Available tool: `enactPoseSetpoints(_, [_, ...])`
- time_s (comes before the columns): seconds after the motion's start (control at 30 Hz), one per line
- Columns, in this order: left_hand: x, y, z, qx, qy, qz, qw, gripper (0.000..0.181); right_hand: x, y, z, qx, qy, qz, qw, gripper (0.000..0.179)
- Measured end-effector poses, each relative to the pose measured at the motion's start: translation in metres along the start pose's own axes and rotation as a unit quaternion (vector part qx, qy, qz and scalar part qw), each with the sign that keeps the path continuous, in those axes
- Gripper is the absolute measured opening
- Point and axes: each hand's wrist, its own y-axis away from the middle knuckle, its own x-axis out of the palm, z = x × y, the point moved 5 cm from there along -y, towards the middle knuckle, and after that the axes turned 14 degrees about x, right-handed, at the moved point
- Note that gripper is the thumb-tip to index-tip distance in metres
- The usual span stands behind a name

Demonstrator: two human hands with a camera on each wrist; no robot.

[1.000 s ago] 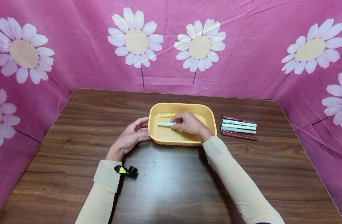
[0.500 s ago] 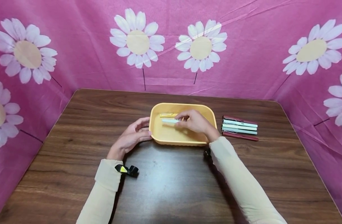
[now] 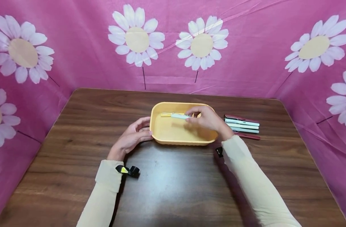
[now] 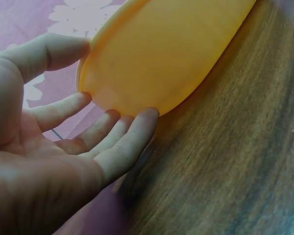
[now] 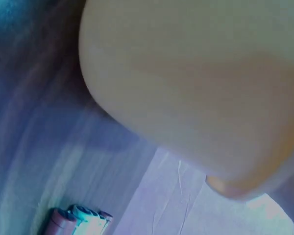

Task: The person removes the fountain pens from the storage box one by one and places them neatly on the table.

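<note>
A yellow tray-like box (image 3: 173, 141) stands on the wooden table. My left hand (image 3: 133, 135) is at its left end; in the left wrist view the thumb reaches the rim and the fingertips rest on the outer wall (image 4: 152, 58). Inside the box my right hand (image 3: 208, 119) pinches a pale mint pen (image 3: 179, 116) near its right end, between thumb and fingers. Just behind it lies a yellow pen (image 3: 165, 115), partly covered by the mint one in the head view. In the right wrist view the box wall (image 5: 186, 98) hides the fingers.
Right of the box lies a row of several pens, with pale ones (image 3: 246, 127) between two dark red pens (image 3: 250, 136). The right forearm passes close in front of them. A pink flowered cloth (image 3: 173, 78) hangs behind the table (image 3: 167, 189).
The right hand has moved right and toward the back of the box, taking the mint pen from the middle to alongside the yellow pen. The left hand has stayed at the box's end.
</note>
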Motion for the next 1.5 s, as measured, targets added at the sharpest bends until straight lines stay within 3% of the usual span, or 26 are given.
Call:
enactPoseSetpoints(0.53, [-0.001, 0.008, 0.003, -0.002, 0.002, 0.004, 1.0, 0.068, -0.009, 0.007, -0.006, 0.014, 0.009, -0.009, 0.9998, 0.017])
enactPoseSetpoints(0.97, [-0.001, 0.006, 0.0, 0.006, 0.008, 0.002, 1.0, 0.069, -0.021, 0.012, -0.011, -0.009, 0.023, -0.018, 0.9995, 0.016])
enactPoseSetpoints(1.5, [0.0, 0.003, 0.0, 0.003, 0.003, 0.006, 1.0, 0.068, -0.04, 0.023, -0.027, 0.015, 0.024, -0.027, 0.9992, 0.016])
